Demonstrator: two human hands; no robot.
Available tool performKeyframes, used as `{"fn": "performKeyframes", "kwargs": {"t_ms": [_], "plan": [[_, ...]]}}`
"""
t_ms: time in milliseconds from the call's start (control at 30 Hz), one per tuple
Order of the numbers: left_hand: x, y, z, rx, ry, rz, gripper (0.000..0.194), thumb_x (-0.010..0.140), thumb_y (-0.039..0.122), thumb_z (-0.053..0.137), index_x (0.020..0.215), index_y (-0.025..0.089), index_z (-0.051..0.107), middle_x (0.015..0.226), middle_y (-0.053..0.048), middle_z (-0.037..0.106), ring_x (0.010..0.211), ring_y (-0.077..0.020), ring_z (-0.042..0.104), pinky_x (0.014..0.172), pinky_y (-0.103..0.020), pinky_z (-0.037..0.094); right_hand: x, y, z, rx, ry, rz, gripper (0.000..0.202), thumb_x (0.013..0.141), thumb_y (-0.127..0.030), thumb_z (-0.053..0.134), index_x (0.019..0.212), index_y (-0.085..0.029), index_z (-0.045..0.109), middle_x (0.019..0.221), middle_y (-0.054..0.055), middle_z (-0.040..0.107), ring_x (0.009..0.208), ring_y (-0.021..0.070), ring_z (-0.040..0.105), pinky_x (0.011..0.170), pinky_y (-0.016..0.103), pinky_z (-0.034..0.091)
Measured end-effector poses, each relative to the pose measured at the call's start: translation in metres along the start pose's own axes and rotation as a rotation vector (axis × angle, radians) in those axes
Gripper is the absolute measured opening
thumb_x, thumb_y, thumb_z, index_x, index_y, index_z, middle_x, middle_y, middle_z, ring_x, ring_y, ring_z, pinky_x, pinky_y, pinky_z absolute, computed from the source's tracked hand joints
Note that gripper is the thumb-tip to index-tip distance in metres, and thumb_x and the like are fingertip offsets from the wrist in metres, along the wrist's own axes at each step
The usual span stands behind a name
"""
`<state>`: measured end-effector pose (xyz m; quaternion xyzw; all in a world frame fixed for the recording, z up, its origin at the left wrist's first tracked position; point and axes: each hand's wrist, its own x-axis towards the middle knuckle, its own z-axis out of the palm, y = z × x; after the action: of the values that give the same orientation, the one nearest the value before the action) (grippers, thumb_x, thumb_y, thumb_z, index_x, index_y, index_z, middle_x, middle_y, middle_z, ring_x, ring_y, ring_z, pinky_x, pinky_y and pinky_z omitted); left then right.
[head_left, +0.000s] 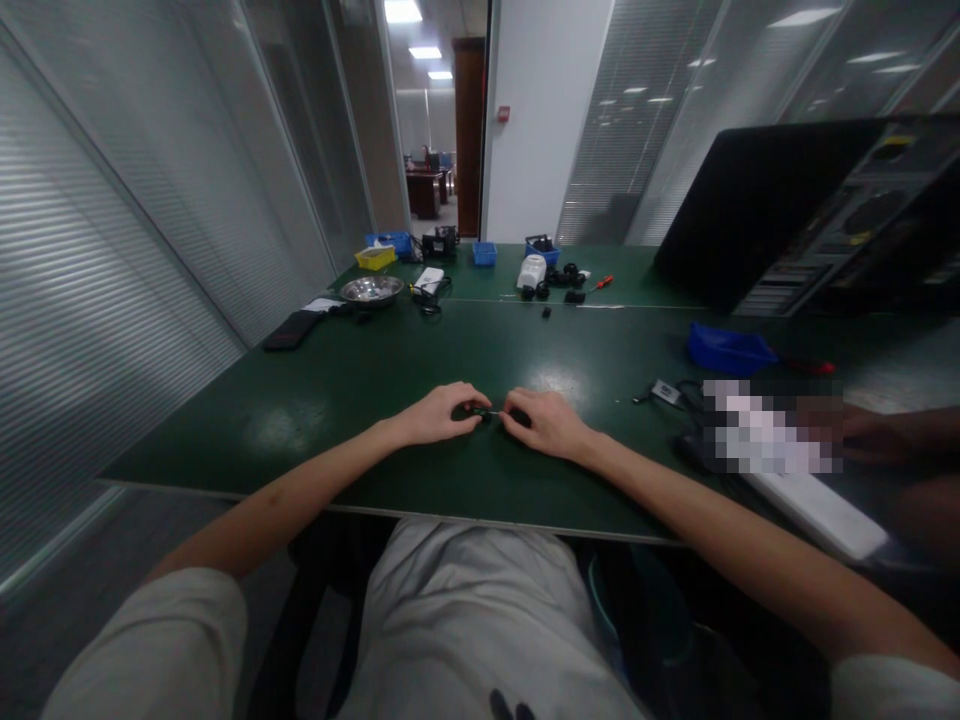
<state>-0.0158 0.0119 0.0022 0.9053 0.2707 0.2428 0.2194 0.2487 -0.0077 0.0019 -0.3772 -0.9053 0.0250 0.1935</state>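
My left hand (pixel 444 412) pinches a small dark piece (pixel 484 411) between thumb and fingers, just above the green table (pixel 375 400). From that piece a thin, light, metal-looking pin (pixel 494 413) reaches across to the fingertips of my right hand (pixel 551 422), which are closed on its end. Both hands are close together near the front of the table. The piece is too small and partly covered by fingers, so its kind cannot be made out.
At right lie a blue tray (pixel 727 350), a cable with a grey connector (pixel 666 392) and a white power strip (pixel 825 512), beside another person's hand (pixel 862 432). A computer case (pixel 795 215) stands behind. Further back are a metal bowl (pixel 373 291), a black phone-like slab (pixel 292 330) and an orange screwdriver (pixel 604 283).
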Motion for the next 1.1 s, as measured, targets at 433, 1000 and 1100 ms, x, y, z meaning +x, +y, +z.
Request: {"fn": "performKeyframes", "kwargs": {"t_ms": [433, 1000, 1100], "plan": [[0.0007, -0.0039, 0.0007, -0.04, 0.007, 0.011, 0.026, 0.099, 0.033, 0.066, 0.116, 0.015, 0.075, 0.105, -0.009, 0.07, 0.093, -0.018, 0.066, 0.085, -0.028, 0.049, 0.0003, -0.0012, -0.0008, -0.035, -0.031, -0.017, 0.023, 0.103, -0.039, 0.049, 0.098, -0.021, 0.062, 0.092, 0.003, 0.067, 0.072, 0.0147, 0.057, 0.063, 0.028, 0.028], [-0.0007, -0.0011, 0.003, 0.017, 0.073, 0.05, 0.026, 0.101, 0.032, 0.062, 0.116, 0.017, 0.077, 0.113, -0.011, 0.072, 0.106, -0.0206, 0.067, 0.097, -0.031, 0.05, 0.0006, -0.0011, 0.0004, -0.003, -0.048, -0.064, 0.023, 0.107, -0.038, 0.044, 0.103, -0.021, 0.059, 0.095, 0.005, 0.066, 0.073, 0.0156, 0.058, 0.065, 0.029, 0.032], [-0.0006, -0.0008, 0.0029, 0.006, 0.082, 0.048, 0.026, 0.101, 0.032, 0.063, 0.116, 0.018, 0.078, 0.111, -0.01, 0.073, 0.104, -0.0205, 0.068, 0.096, -0.031, 0.051, 0.0003, -0.0016, 0.0004, -0.013, -0.042, -0.058, 0.024, 0.107, -0.038, 0.043, 0.103, -0.021, 0.059, 0.094, 0.005, 0.066, 0.073, 0.0157, 0.058, 0.065, 0.029, 0.032]]}}
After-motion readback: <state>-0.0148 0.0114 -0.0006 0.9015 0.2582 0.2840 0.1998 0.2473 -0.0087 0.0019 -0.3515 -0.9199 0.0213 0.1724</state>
